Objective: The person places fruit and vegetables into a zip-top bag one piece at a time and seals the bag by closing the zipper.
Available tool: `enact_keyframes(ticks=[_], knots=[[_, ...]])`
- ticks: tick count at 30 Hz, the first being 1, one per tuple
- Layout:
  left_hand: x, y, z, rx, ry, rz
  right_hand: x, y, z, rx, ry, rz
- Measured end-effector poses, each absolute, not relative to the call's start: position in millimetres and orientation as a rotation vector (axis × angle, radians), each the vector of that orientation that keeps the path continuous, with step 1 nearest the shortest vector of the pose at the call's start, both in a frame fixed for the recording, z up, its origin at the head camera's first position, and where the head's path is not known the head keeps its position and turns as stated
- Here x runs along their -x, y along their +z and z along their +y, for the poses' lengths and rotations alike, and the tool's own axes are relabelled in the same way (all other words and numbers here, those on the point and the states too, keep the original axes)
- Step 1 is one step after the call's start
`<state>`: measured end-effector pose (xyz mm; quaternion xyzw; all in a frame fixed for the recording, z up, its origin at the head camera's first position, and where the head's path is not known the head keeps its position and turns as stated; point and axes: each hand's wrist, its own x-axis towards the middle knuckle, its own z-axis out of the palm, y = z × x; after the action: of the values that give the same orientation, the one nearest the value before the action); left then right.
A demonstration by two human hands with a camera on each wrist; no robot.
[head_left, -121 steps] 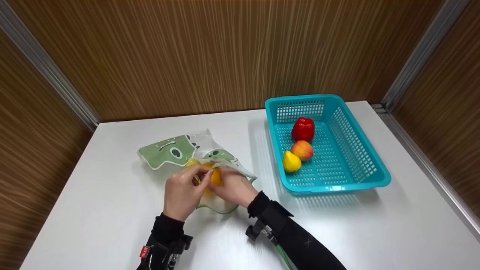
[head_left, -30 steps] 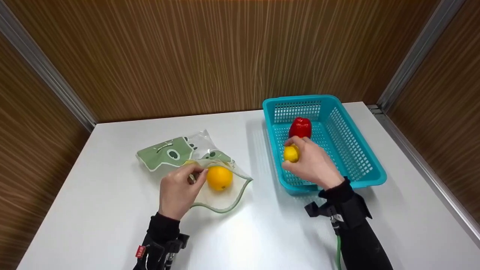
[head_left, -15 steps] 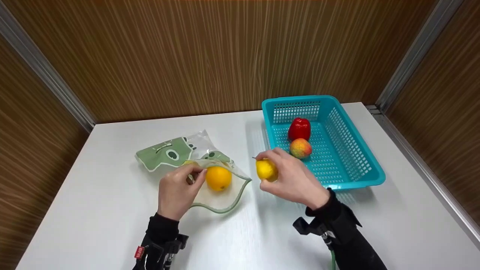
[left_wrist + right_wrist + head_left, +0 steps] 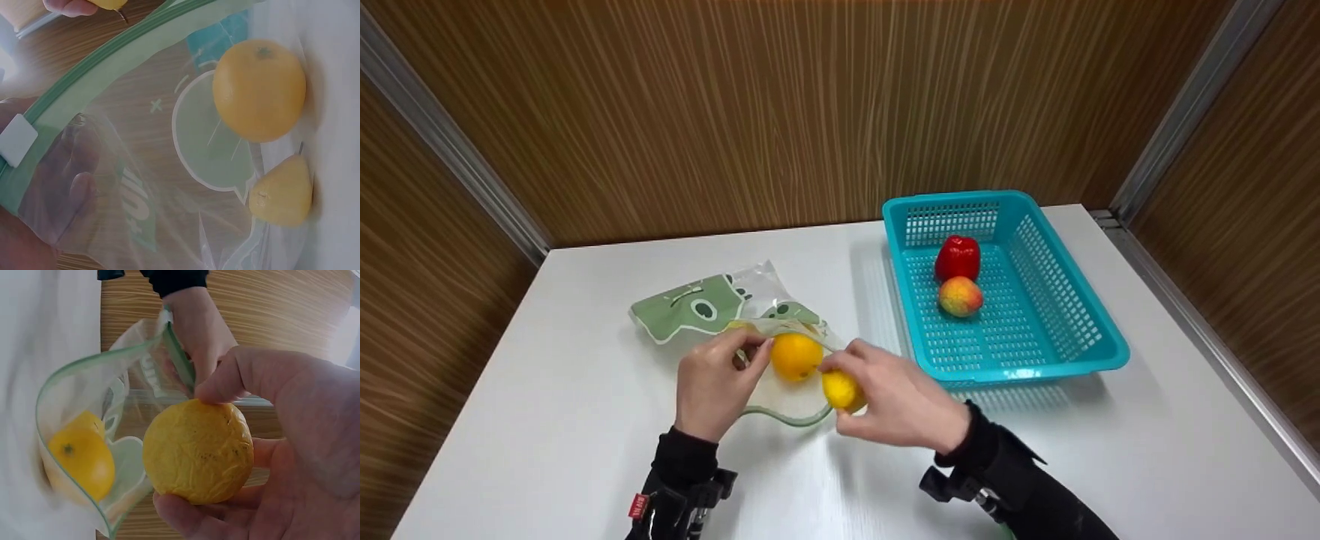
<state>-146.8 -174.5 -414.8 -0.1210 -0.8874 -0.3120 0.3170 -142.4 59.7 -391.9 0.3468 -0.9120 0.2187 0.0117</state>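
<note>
My left hand (image 4: 716, 382) pinches the top edge of a clear zip bag (image 4: 675, 311) printed with green cartoon shapes, holding its mouth apart. Through the film in the left wrist view lie an orange (image 4: 260, 90) and a yellow pear (image 4: 283, 191). A white slider (image 4: 18, 140) sits on the green zip strip beside that hand. My right hand (image 4: 896, 394) holds a second yellow pear (image 4: 841, 390) between thumb and fingers, right at the bag's opening. From the right wrist, this pear (image 4: 198, 451) shows its rounded, wrinkled underside, with the bag's open mouth to its left.
A turquoise perforated basket (image 4: 1027, 373) stands on the right of the white table (image 4: 547, 420). Inside it a red bell pepper (image 4: 958, 259) touches a peach (image 4: 960, 297). Wood-grain panels (image 4: 825, 112) rise behind and at both sides.
My right hand left the bag, took the pear from the basket and carried it left to the bag's mouth. The orange now shows uncovered in the opening. My left hand stayed on the bag.
</note>
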Motion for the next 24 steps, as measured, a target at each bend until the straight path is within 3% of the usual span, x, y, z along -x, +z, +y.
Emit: enact_keyframes(ticks=[24], knots=[[144.6, -415.4, -168.1, 0.391, -0.769, -2.354, 169.0, -461.0, -2.3, -1.056, 0.555, -2.826]])
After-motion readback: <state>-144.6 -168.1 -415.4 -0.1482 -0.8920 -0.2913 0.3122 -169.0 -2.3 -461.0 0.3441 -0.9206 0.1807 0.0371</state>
